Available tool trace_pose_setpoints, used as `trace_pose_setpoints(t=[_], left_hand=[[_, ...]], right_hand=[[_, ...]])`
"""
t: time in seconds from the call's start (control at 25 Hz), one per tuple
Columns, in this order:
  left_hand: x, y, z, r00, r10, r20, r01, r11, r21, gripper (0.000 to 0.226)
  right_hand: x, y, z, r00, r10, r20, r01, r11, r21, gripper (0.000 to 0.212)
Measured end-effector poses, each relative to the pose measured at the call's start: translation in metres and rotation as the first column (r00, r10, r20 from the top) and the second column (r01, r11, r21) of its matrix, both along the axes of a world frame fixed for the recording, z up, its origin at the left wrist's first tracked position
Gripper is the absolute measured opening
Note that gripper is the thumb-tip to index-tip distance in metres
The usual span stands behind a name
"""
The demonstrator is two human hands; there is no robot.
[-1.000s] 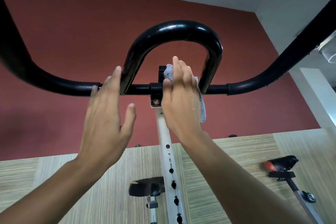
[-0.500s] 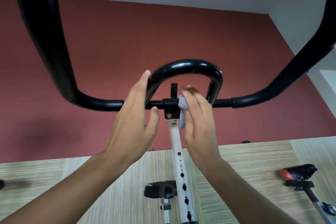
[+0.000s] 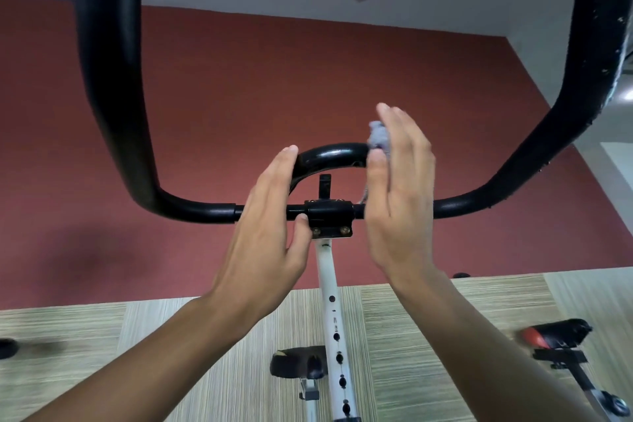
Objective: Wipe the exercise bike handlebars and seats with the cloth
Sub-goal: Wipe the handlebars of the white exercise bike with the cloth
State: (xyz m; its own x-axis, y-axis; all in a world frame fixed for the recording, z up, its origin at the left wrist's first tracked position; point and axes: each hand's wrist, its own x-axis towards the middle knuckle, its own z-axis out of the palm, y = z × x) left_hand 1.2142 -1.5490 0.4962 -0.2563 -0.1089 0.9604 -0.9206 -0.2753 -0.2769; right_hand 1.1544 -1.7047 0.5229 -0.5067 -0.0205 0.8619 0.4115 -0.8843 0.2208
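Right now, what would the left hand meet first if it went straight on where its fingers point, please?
Likely the handlebar's centre loop, right at the fingertips of the left hand; depth is unclear.

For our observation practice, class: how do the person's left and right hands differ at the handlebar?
The left hand is bare; the right hand presses the grey cloth to the handlebar. The left hand rests on the loop's left side, the right hand on its right, higher. Both have straight fingers.
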Motion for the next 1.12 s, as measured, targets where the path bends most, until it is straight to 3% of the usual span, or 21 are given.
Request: trace_pose_setpoints(t=[0.08,0.24,0.36,0.6,0.72,0.84,1.0,1.12], left_hand=[[-0.003,0.001,0.001,1.000,0.004,-0.013,-0.004,1.000,0.018,0.076],[-0.012,0.001,0.009,1.000,0.006,-0.004,-0.006,0.999,0.050,0.074],[-0.022,0.000,0.012,0.999,-0.002,-0.043,0.004,0.999,0.047,0.071],[-0.027,-0.004,0.013,0.991,-0.062,-0.119,0.070,0.995,0.065,0.062],[-0.038,-0.008,0.026,0.977,-0.121,-0.176,0.140,0.985,0.099,0.050],[-0.063,-0.013,0.038,0.935,-0.122,-0.333,0.159,0.983,0.087,0.045],[-0.092,-0.013,0.049,0.871,0.086,-0.483,-0.009,0.987,0.158,0.040],[-0.116,-0.013,0.067,0.707,0.206,-0.676,-0.078,0.973,0.215,0.041]], right_hand=[[-0.004,-0.003,-0.003,0.976,0.197,-0.097,-0.191,0.980,0.061,0.040],[-0.012,0.005,-0.009,0.991,0.031,-0.130,-0.039,0.998,-0.058,0.039],[-0.022,0.007,-0.002,0.970,0.161,-0.180,-0.155,0.987,0.048,0.037],[-0.048,0.031,0.010,0.925,0.135,-0.354,-0.092,0.986,0.136,0.035],[-0.069,0.034,0.029,0.813,0.139,-0.565,-0.009,0.974,0.228,0.033],[-0.084,0.040,0.041,0.648,0.163,-0.744,0.075,0.958,0.276,0.034],[-0.091,0.049,0.056,0.505,0.215,-0.836,0.210,0.909,0.361,0.042],[-0.098,0.046,0.076,0.347,0.370,-0.862,0.196,0.870,0.452,0.041]])
